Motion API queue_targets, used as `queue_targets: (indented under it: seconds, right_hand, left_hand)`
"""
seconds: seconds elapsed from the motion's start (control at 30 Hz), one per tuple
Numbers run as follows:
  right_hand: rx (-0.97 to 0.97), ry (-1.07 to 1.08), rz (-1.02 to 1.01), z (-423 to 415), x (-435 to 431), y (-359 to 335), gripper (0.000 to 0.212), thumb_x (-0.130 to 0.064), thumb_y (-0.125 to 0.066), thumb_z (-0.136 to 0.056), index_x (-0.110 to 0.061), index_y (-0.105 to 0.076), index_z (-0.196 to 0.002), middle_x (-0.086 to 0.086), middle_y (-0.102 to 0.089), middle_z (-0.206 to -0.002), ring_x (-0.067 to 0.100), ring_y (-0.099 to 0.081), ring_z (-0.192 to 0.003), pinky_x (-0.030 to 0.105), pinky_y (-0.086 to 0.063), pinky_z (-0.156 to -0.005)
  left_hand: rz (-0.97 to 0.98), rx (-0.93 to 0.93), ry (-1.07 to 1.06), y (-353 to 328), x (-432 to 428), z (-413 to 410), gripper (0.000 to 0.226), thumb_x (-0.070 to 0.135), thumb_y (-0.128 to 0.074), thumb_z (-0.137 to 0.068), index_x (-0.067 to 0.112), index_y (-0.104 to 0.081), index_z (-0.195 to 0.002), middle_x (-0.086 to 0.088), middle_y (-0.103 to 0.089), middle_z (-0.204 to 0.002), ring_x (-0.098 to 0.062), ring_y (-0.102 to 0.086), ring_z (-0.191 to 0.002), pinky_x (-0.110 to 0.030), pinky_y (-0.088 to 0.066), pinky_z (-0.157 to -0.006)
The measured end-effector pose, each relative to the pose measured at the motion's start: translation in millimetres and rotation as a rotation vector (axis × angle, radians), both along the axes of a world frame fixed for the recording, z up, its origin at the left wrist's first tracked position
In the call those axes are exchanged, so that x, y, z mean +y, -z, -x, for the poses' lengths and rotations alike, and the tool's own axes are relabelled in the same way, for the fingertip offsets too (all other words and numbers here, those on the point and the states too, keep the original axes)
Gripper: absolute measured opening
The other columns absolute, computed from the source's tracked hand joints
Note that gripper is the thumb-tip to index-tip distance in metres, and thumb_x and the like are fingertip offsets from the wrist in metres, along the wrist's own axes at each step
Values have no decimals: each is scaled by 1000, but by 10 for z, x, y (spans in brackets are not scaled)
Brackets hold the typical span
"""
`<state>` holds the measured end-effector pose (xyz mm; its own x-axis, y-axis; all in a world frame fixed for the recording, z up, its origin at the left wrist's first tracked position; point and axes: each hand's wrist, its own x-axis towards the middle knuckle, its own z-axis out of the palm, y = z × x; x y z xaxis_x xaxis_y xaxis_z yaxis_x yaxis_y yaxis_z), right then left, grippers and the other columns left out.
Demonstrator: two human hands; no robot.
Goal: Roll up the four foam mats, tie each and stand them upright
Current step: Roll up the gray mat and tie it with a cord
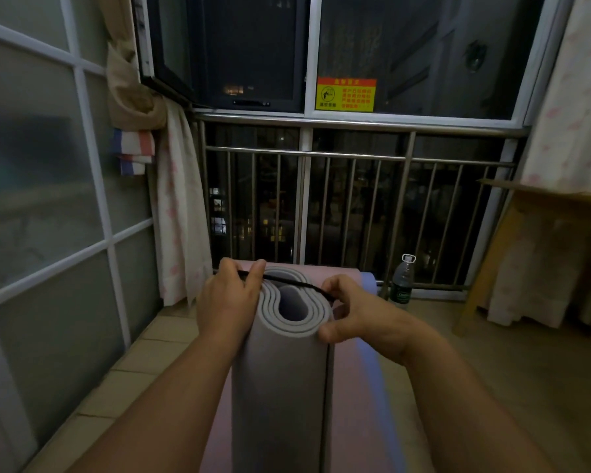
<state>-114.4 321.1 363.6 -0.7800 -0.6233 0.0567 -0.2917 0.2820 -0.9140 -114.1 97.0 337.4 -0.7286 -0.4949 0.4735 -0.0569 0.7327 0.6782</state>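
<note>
Dim balcony room with beige tiled floor (157, 363), one steel railing (355, 158), frosted glass partition (48, 199) at left; one flat pink foam mat (355, 404) with a blue foam edge (382, 387) along its right side; on it, one rolled grey foam mat (280, 387), end up, between two hands; left hand (229, 302) and right hand (359, 315) each pinching one thin black strap (287, 283) stretched across the roll's top; one plastic bottle (401, 281) by the railing.

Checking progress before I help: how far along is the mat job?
One grey mat is rolled. The left hand and right hand stretch a black cord across its end, so tying is underway. A pink mat and a purple mat lie flat underneath, unrolled.
</note>
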Motion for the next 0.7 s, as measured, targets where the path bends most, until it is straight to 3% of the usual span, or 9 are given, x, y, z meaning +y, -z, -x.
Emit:
queue_targets:
  seconds: [0.07, 0.17, 0.33, 0.43, 0.53, 0.6, 0.7]
  right_hand:
    - [31, 30, -13, 0, -1, -7, 76, -35, -87, -55, -22, -47, -119, 3, -60, -113, 10, -59, -88, 22, -52, -76]
    - [58, 89, 49, -2, -24, -16, 55, -19, -88, -68, -17, -49, -107, 3, -64, -105, 11, -64, -88, 28, -55, -79]
    - [166, 228, 82, -4, -81, 13, 42, -18, -85, -72, -20, -45, -84, -8, -60, -78, 1, -59, -69, 23, -51, -66]
    - [235, 325, 96, -24, -117, 48, 39, -21, -84, -74, -21, -45, -78, -10, -56, -74, -4, -55, -63, 15, -44, -57]
    - [255, 429, 131, 4, -111, 99, 39, -28, -85, -71, -18, -50, -85, -2, -61, -84, 14, -61, -80, 30, -54, -70]
    - [244, 463, 118, 39, -93, 123, 43, -31, -86, -70, -16, -50, -89, 2, -62, -90, 20, -61, -85, 37, -55, -76]
    - [241, 498, 122, 49, -82, 112, 43, -30, -86, -71, -16, -48, -87, 4, -61, -91, 20, -61, -84, 36, -55, -73]
  left_hand:
    - [-6, 12, 21, -7, 12, 3, 46, 65, -35, -92, 20, -46, -93, -1, -57, -84, -23, -55, -79, -36, -43, -65]
    - [5, 16, 62, -52, 59, -26, 40, 60, -38, -93, 21, -45, -89, -1, -55, -82, -19, -52, -75, -31, -33, -57]
    - [-52, -1, 183, -138, 89, -107, 33, 53, -42, -97, 23, -46, -83, 3, -54, -75, -10, -50, -66, -28, -30, -52]
    - [-217, -43, 392, -180, 16, -154, 35, 51, -38, -99, 26, -55, -81, 1, -62, -79, -15, -59, -77, -30, -43, -64]
    - [-430, -215, 662, -256, -94, -241, 57, 67, -34, -92, 22, -65, -106, -6, -70, -98, -22, -64, -97, -42, -48, -94]
    - [-422, -302, 851, -310, -176, -277, 55, 69, -52, -83, 19, -63, -102, -3, -69, -97, -19, -64, -94, -39, -49, -93]
    - [-334, -381, 994, -341, -246, -284, 51, 47, -71, -62, 18, -54, -100, -5, -63, -105, -20, -61, -101, -33, -49, -88]
